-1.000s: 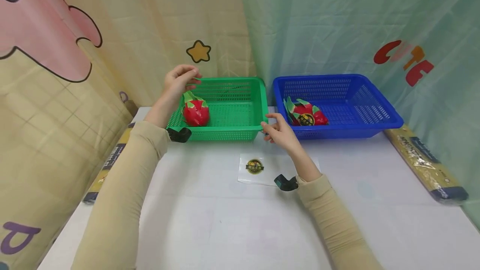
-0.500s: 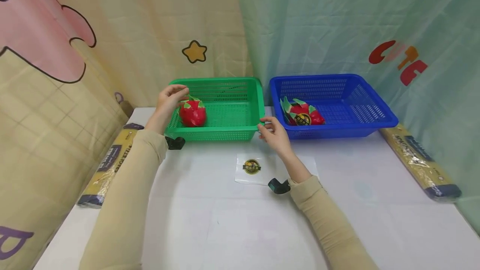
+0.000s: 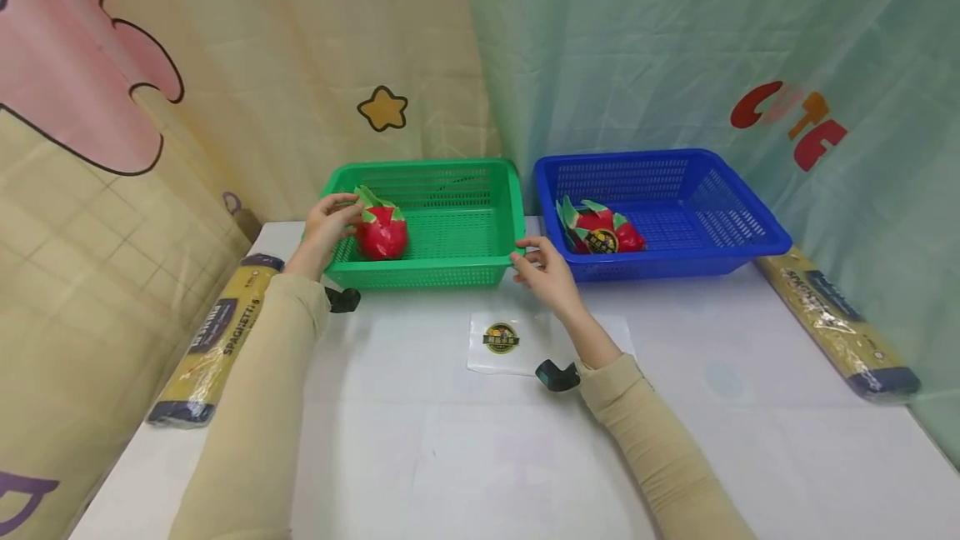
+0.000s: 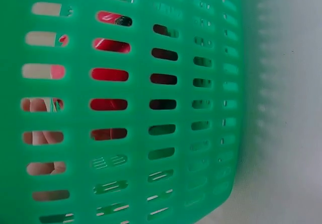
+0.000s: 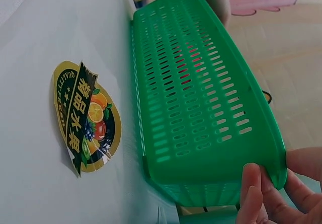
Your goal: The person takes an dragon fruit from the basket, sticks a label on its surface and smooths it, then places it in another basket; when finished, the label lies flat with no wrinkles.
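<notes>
In the head view the green basket (image 3: 450,262) stands at the back of the white table, holding a red dragon fruit (image 3: 383,233) with green leaf tips at its left end. My left hand (image 3: 328,227) grips the basket's left end, its bent fingers inside the rim, close beside the fruit. Through the wall slots in the left wrist view, fingers (image 4: 43,137) show behind the plastic. My right hand (image 5: 271,191) pinches the near right corner of the green basket, thumb and fingers on the rim. A second dragon fruit (image 3: 617,232), bearing a round dark label, lies in the blue basket (image 3: 667,263).
A clear sheet with a round gold-and-black sticker (image 3: 501,337) lies in front of the green basket. One spaghetti pack (image 3: 217,340) lies along the left edge, another spaghetti pack (image 3: 840,323) along the right. Curtains (image 3: 615,48) hang close behind the baskets.
My left hand has come down from above the green basket onto its left end. My right hand has stayed at the near right corner. The view has shifted slightly.
</notes>
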{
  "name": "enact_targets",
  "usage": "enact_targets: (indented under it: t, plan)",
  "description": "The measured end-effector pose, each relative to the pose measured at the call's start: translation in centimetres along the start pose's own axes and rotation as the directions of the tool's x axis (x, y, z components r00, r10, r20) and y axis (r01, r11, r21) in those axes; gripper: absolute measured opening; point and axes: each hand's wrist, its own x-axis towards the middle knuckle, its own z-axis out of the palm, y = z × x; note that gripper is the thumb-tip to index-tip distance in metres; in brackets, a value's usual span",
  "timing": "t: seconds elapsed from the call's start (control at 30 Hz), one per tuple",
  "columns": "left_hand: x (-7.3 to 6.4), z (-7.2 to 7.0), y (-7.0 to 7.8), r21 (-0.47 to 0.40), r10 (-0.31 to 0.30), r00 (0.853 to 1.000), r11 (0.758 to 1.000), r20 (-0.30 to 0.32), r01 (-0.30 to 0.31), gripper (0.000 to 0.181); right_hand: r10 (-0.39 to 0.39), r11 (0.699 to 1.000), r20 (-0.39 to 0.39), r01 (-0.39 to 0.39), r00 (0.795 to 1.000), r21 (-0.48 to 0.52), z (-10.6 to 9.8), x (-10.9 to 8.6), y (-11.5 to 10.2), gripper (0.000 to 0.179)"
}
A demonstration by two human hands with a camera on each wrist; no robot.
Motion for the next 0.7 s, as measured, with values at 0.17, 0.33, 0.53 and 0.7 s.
enact_targets:
  t: [0.17,0.33,0.53,0.7]
  plan:
    - [0.3,-0.1,-0.2,0.043,-0.017,1.000,0.999,0.018,0.016,0.019,-0.008,1.000,-0.002,0.008,1.000,-0.001,0.0,0.0,0.0,0.035]
    - [0.5,0.1,-0.1,0.063,-0.050,0.999,0.997,0.005,0.050,0.026,-0.003,1.000,-0.002,0.003,1.000,0.009,0.0,-0.1,-0.1,0.036]
    - [0.8,0.3,0.0,0.129,-0.082,0.997,0.988,-0.007,0.082,0.044,0.006,1.000,-0.001,-0.006,1.000,0.002,0.0,0.0,0.0,0.037]
    - [1.1,0.4,-0.2,0.180,-0.101,0.995,0.979,-0.003,0.100,0.047,0.001,1.000,-0.001,-0.001,1.000,0.011,0.1,0.0,0.1,0.037]
